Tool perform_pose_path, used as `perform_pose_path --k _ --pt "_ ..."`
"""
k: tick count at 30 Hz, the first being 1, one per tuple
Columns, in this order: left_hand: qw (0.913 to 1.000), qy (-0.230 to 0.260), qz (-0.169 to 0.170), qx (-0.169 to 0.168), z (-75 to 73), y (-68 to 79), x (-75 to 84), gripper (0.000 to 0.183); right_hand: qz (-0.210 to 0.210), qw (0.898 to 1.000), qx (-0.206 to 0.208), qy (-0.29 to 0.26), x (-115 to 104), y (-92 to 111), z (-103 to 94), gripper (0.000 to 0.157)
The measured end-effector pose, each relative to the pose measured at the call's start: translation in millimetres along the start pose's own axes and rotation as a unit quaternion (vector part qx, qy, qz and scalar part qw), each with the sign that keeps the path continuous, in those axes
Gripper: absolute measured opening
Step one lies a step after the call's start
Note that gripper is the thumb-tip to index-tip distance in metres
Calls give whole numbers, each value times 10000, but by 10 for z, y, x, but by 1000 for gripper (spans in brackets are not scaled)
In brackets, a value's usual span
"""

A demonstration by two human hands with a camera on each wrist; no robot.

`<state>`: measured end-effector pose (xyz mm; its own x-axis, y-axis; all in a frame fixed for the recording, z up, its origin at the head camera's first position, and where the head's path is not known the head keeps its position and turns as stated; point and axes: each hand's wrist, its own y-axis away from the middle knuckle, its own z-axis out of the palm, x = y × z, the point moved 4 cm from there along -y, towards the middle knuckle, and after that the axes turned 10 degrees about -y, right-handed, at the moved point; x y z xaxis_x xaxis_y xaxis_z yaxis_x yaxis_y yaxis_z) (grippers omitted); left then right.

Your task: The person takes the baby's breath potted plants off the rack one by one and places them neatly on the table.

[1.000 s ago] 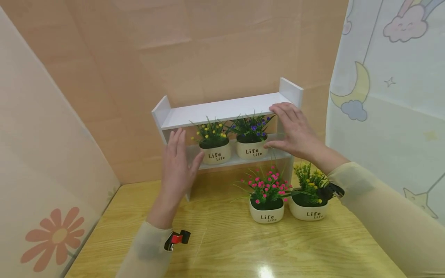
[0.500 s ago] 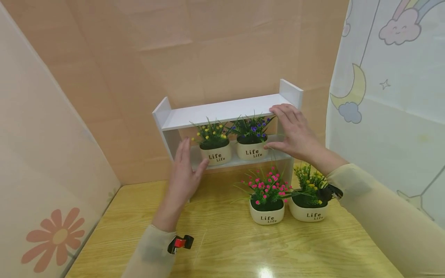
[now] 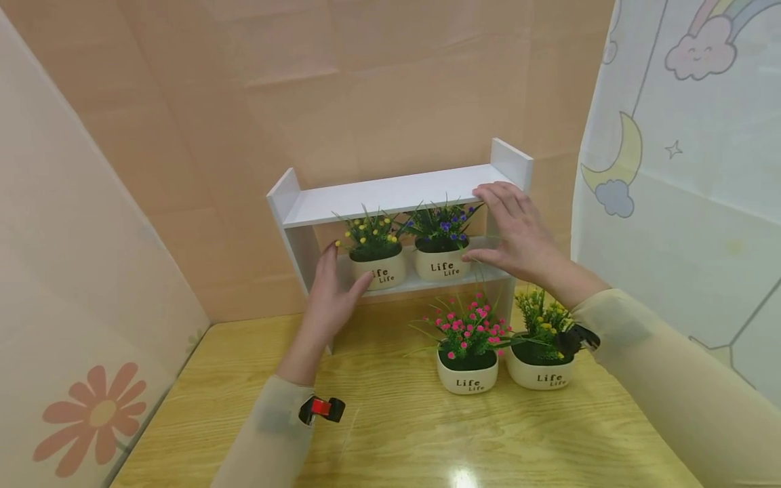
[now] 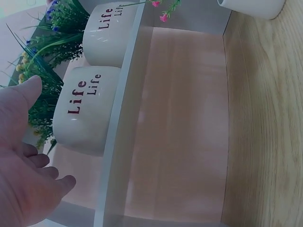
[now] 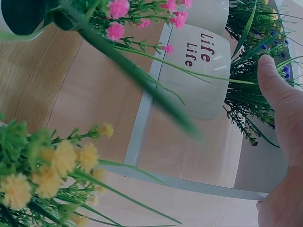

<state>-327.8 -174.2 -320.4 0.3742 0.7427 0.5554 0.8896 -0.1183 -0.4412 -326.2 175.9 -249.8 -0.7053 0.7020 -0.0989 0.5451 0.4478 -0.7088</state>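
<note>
In the head view my left hand (image 3: 332, 295) is beside the left end of the white shelf's middle board, next to a cream pot with yellow flowers (image 3: 376, 264). Its thumb overlaps the pot's front, and the fingers reach past its left side. My right hand (image 3: 518, 230) has its fingertips at the front edge of the top board. The right thumb points toward a cream pot with purple flowers (image 3: 442, 261) standing beside the yellow one. In the left wrist view, a gap shows between the left fingers and the yellow-flowered pot (image 4: 87, 113). Neither hand holds anything.
A pot with pink flowers (image 3: 468, 373) and another with yellow flowers (image 3: 542, 369) stand on the wooden table (image 3: 396, 434), in front of the shelf's right end. The right forearm passes above them. The white shelf (image 3: 390, 193) stands near the peach backdrop (image 3: 396, 88).
My left hand has moved right and slightly down, from the shelf's left side to the left pot. The right hand and all the pots have stayed in place.
</note>
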Motion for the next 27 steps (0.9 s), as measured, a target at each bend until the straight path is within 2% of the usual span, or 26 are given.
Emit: perform_pose_path --k 8,21,27 --pt "9985 395 -267 -280 59 -138 -29 104 42 10000 -11 3 -8 -3 5 114" --pt "9968 499 -487 -387 156 -243 -57 106 110 9999 19 -77 -38 2 -18 116" --pt "9940 844 -543 -438 214 -280 -76 105 49 9999 72 -82 -29 -3 -5 115"
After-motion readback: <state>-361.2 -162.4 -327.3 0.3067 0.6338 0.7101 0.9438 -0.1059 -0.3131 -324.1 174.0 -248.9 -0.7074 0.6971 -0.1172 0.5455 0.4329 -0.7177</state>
